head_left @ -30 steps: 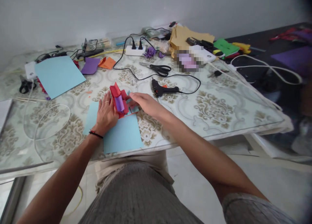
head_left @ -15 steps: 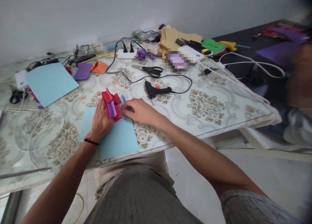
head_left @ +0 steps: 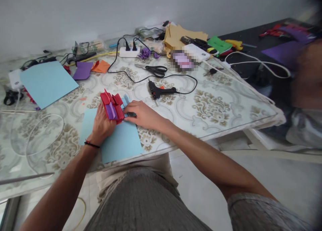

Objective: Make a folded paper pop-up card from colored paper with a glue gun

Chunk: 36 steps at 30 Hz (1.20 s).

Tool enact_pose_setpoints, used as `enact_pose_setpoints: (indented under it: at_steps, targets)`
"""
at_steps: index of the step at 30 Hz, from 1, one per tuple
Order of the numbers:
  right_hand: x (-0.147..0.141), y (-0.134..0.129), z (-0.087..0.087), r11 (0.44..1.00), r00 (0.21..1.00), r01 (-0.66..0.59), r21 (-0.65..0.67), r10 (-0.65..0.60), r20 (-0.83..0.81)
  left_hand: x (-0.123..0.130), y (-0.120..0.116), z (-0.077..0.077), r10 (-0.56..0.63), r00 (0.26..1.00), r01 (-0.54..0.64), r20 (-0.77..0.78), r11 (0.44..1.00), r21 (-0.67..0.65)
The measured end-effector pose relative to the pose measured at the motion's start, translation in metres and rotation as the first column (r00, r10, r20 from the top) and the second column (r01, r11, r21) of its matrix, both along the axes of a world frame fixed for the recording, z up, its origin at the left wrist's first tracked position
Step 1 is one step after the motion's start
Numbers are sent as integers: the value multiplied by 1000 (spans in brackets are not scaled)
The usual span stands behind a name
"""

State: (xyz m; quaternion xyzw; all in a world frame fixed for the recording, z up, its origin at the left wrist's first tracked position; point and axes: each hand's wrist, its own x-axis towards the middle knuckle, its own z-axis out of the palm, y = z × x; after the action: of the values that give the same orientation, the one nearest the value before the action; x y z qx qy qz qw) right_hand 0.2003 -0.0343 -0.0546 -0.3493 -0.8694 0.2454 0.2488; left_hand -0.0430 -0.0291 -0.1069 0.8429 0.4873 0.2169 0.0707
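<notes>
A folded red paper piece [head_left: 118, 111] with a purple strip [head_left: 111, 111] in it stands over a light blue sheet [head_left: 122, 143] near the table's front edge. My left hand [head_left: 102, 123] is pressed against the red piece's left side, its fingers partly behind it. On the right side, my right hand [head_left: 138, 113] has its fingers bent at the red piece and a small folded blue paper [head_left: 125, 100]. Its fingertips are partly hidden, and what they pinch is too small to make out.
A black glue gun [head_left: 161, 90] and scissors [head_left: 156, 70] lie beyond my right hand. Another blue sheet [head_left: 49, 83] is at the left. A power strip [head_left: 129, 52] sits at the back. Part of another person [head_left: 307, 76] shows at the far right.
The view has shifted slightly. My right hand's fingers have moved closer together and a little toward the red paper piece; my left hand still rests against it.
</notes>
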Motion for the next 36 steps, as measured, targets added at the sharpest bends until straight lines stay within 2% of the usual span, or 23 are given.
enact_pose_setpoints:
  at_steps: [7, 11, 14, 18, 24, 36]
  targets:
    - [-2, 1, -1, 998, 999, 11, -67, -15, -52, 4, -3, 2, 53, 997, -52, -53, 998, 19]
    - [0, -4, 8, 973, 978, 18, -230, -64, -197, 6, -3, 4, 66, 996, -65, -59, 998, 17]
    - [-2, -9, 15, 942, 963, 49, -331, -132, -235, 9, -4, 7, 91, 994, -90, -60, 996, 21]
    - [-8, -10, 22, 926, 960, 154, -344, -224, -171, 16, -7, 14, 139, 990, -139, -21, 990, 21]
    - [-16, -4, 25, 895, 955, 246, -372, -289, -63, 20, -9, 19, 137, 990, -137, -16, 991, 4]
    - [-15, 0, 28, 896, 965, 254, -364, -259, 36, 21, -11, 23, 145, 989, -147, -36, 989, -35]
